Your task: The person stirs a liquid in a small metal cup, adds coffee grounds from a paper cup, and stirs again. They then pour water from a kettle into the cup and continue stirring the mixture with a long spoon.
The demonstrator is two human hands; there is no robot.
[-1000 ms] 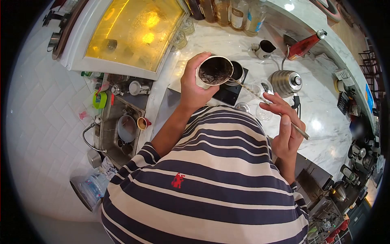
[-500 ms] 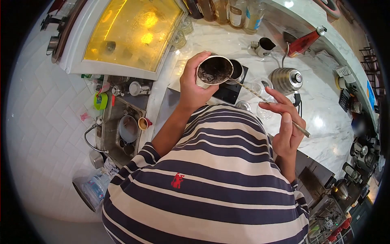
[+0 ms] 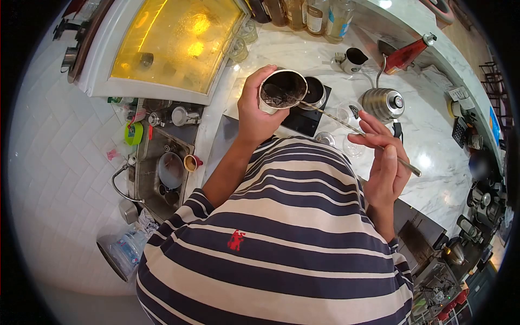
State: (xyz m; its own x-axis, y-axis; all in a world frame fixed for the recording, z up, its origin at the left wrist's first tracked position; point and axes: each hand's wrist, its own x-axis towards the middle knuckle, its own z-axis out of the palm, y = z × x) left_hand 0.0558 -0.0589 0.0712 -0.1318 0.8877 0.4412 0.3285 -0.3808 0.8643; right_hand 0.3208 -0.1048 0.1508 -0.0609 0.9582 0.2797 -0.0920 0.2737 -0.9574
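One sink [image 3: 147, 165]: at the far left, beyond the counter's left edge, with dishes lying in it.
Red-and-white cup [image 3: 197, 161]: just beside the sink's right edge.
Left hand [image 3: 255, 123]: clasped round the outer wall of the metal cup, coming from the left.
Metal cup [image 3: 284, 81]: held up over the counter [image 3: 433, 189], tilted so its mouth faces the view, dark loose matter inside. It looks light and stiff, and its smooth wall might slip; the firm place to take it is round the body, fingers below the rim.
Second cup [image 3: 314, 92]: upright on the black scale [image 3: 306, 123], towards that scale's far edge.
Long spoon [image 3: 338, 122]: slants from the metal cup's mouth to the right hand. The shaft looks thin, rigid and light, its twist giving fingertips some bite; mid-shaft or above suits a loose pinch. Its tip is probably in the dark matter, though the dim inside makes that hard to tell.
Right hand [image 3: 385, 170]: pinching the spoon's upper shaft between thumb and fingers, its end poking out past them.
Kettle [image 3: 379, 104]: on the counter, beyond the right hand, the pitcher [image 3: 355, 62] nearer the far edge.
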